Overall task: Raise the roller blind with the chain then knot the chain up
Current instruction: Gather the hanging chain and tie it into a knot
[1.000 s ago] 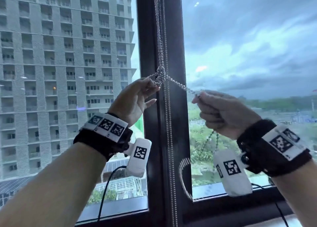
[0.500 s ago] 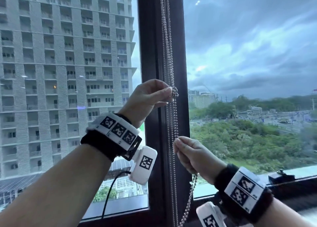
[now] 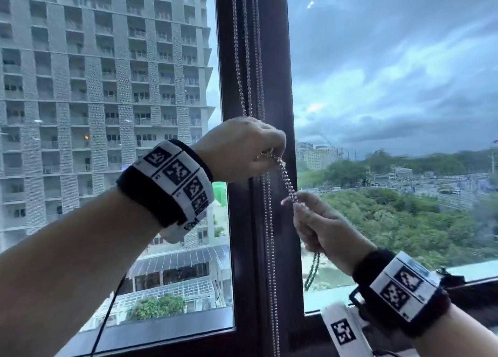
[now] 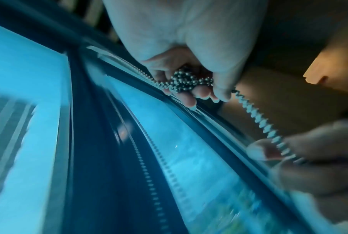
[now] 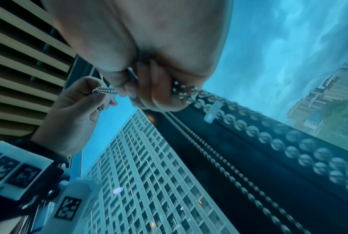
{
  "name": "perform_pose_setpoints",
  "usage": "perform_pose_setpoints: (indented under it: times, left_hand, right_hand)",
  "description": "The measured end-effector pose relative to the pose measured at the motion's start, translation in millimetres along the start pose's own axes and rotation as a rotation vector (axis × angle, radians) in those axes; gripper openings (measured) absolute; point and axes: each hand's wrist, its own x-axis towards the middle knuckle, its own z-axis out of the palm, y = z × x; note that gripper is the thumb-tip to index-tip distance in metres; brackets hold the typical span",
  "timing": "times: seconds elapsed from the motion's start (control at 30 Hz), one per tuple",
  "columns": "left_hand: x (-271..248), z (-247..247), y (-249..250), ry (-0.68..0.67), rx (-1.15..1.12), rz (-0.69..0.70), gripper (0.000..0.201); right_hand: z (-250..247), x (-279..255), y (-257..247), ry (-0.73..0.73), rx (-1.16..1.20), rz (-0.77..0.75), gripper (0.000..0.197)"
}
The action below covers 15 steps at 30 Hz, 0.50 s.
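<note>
A metal bead chain [image 3: 287, 179] hangs down the dark window frame [image 3: 280, 60]. My left hand [image 3: 272, 152] is at mid-height on the frame, back up, fingers curled round a knotted bunch of beads [image 4: 186, 82]. From there a short doubled length of chain slants down right to my right hand [image 3: 292, 200], which pinches it between thumb and fingers. The chain's loose end [image 3: 312, 269] dangles below that hand. In the right wrist view beads [image 5: 183, 92] show at my right fingertips, and the left hand [image 5: 79, 107] holds the chain beyond. The blind itself is out of view.
More chain strands [image 3: 269, 249] hang straight down the frame behind both hands. Glass panes lie on either side, with a tall building [image 3: 102, 87] outside on the left. The sill [image 3: 331, 294] runs below my right wrist.
My right hand dropped from pulling the chain out to the right and now holds it just below the knot. My left hand rolled palm-down and closed round the knot.
</note>
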Motion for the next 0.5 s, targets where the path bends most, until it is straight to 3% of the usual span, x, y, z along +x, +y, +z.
perform_pose_setpoints:
  times: [0.1,0.27,0.4,0.5]
  left_hand:
    - [3.8,-2.6,-2.0,0.127,-0.529,-0.313,0.014]
    - [14.6,-8.1,-3.1,0.443,-1.325,-0.525,0.023]
    - [21.7,-1.2,4.9,0.642,-1.912,-0.644,0.023]
    - [18.0,15.2,10.8,0.74,-2.126,-0.619,0.022]
  right_hand:
    - [-6.9,8.3,-23.2,0.103,-0.008,-0.147,0.021]
    - [1.6,32.9,-61.7,0.218,-0.31,-0.419,0.036]
    - [16.7,56.9,-74.5,0.323,-0.331,-0.355,0.027]
    - [28.9,66.5,-80.9,0.245,-0.223,-0.293,0.032]
